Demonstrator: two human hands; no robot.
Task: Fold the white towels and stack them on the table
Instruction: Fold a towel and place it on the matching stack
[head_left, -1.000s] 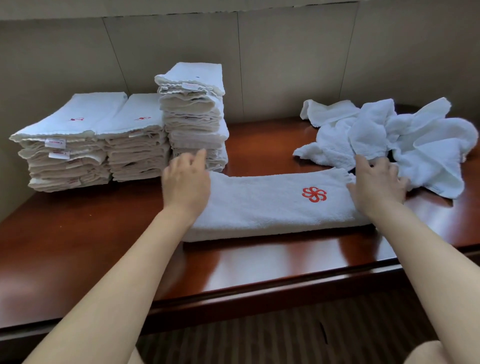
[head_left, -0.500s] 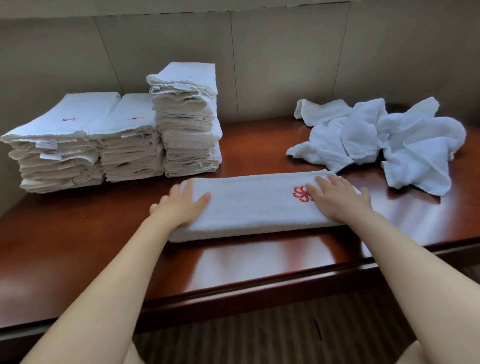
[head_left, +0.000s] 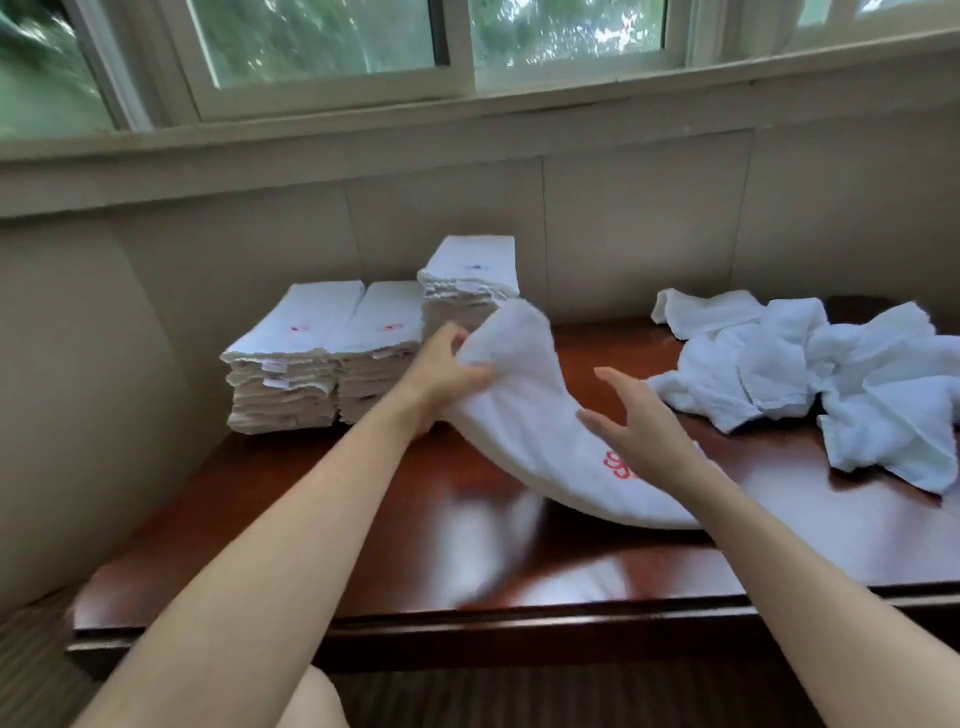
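Over the wooden table, our left hand grips the folded towel's raised end to fold it across; our right hand, fingers spread, steadies its middle.

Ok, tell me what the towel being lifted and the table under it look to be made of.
The folded towel, gripped by the left hand, looks like soft white terry cotton: fuzzy matte nap, limp drape, a red stitched logo. The table looks like reddish-brown wood or veneer under glossy varnish: it mirrors the towel and window light. Solid wood or laminate can't be told.
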